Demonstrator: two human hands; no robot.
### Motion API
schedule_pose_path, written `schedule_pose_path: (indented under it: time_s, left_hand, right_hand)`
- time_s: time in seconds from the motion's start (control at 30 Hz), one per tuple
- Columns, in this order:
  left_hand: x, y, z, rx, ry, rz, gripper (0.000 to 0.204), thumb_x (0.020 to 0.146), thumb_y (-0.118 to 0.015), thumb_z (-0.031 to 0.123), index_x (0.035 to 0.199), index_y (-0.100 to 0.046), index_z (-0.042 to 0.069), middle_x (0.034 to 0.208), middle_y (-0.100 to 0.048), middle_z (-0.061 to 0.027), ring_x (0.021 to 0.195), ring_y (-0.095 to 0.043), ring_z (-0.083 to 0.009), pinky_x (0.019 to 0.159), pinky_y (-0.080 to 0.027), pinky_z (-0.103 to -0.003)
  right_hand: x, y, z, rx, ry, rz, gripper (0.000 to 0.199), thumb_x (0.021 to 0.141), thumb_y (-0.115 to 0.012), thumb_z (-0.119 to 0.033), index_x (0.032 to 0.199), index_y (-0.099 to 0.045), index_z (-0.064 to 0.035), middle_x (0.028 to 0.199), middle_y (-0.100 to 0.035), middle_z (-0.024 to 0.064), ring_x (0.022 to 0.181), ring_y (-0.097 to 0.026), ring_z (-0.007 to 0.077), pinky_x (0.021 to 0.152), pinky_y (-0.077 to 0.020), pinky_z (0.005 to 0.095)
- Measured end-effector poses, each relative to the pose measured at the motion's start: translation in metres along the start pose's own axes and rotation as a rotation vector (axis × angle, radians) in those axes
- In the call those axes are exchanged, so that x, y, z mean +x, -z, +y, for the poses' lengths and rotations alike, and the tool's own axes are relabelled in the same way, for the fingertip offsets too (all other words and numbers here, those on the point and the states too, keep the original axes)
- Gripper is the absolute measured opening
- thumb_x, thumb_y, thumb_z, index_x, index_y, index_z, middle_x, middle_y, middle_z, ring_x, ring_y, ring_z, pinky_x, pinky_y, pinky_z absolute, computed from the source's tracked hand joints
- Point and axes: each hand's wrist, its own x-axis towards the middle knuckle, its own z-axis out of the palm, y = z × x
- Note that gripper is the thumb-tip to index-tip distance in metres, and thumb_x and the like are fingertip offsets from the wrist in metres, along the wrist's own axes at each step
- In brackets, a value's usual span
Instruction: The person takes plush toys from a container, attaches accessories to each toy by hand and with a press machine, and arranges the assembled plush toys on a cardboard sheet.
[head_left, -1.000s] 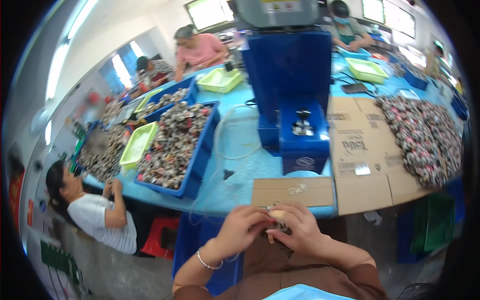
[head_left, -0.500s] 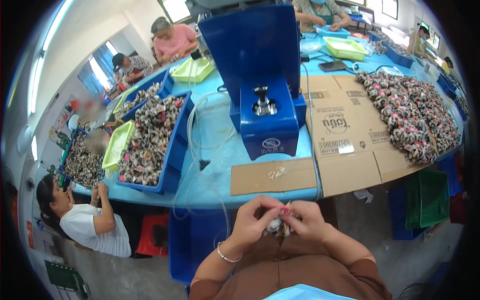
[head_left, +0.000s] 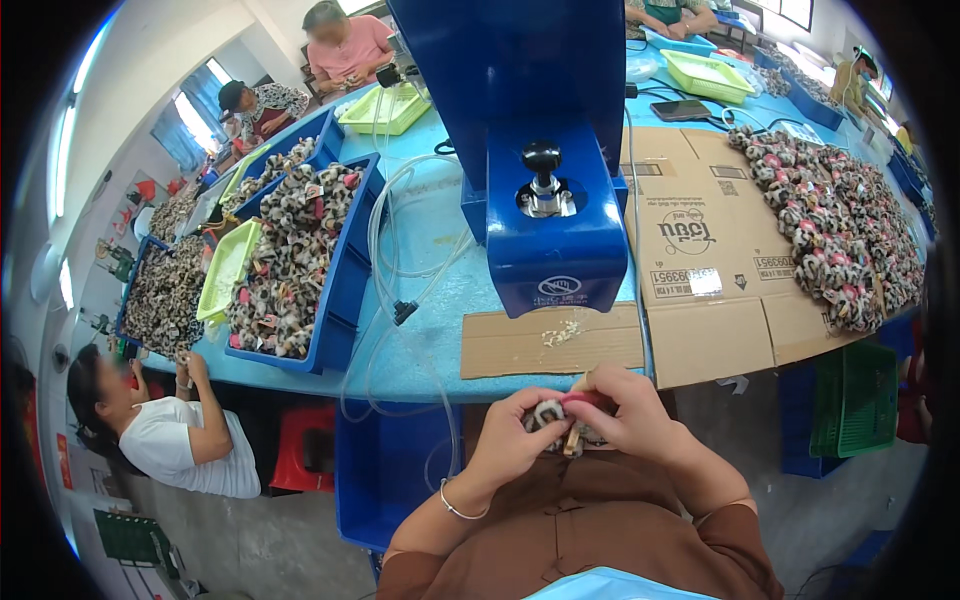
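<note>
Close in front of my body, both hands hold one small fuzzy plush piece [head_left: 546, 412], mottled grey, white and brown with a pink part. My left hand [head_left: 508, 440] wears a bracelet at the wrist and grips the fuzzy side between thumb and fingers. On the other side, my right hand [head_left: 632, 415] pinches the pink part with thumb and fingertips. Fingers cover much of the piece, so its full shape is hidden. Just beyond my hands, a cardboard strip [head_left: 500, 355] lies on the blue table with small pale bits [head_left: 562, 333] on it.
A tall blue machine [head_left: 555, 255] with a black knob stands ahead. Left of it are loose hoses and a blue bin [head_left: 340, 320] heaped with similar plush pieces. Flat cardboard [head_left: 700, 330] at right bears a plush pile [head_left: 830, 230]. Co-workers sit around the table.
My right hand has turned and risen slightly, now over the pink part. More of the fuzzy side shows beside my left fingers. The view has shifted a little.
</note>
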Motion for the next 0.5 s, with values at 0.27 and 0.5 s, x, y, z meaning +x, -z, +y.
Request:
schedule_pose_path:
  time_s: [0.27, 0.5]
  left_hand:
    - [0.007, 0.000, 0.021, 0.035, -0.277, -0.119, 0.045, 0.080, -0.078, 0.007, 0.121, -0.060, 0.002, 0.112, -0.065, -0.0053, 0.098, -0.060, -0.0102, 0.085, -0.050, -0.026]
    - [0.010, 0.010, -0.006, 0.041, 0.088, -0.242, 0.023, 0.087, -0.074, 0.013, 0.106, -0.069, 0.001, 0.087, -0.068, 0.0000, 0.081, -0.058, -0.0039, 0.070, -0.047, -0.021]
  right_hand:
    - [0.003, -0.012, 0.005, -0.071, 0.307, -0.071, 0.011, 0.081, -0.075, -0.008, 0.083, -0.065, -0.0040, 0.072, -0.060, 0.0106, 0.065, -0.060, 0.0282, 0.058, -0.0473, 0.0382]
    - [0.001, -0.009, 0.011, -0.086, 0.230, 0.056, 0.016, 0.080, -0.078, -0.007, 0.073, -0.065, -0.0004, 0.066, -0.058, 0.0104, 0.058, -0.055, 0.0229, 0.052, -0.0419, 0.0329]
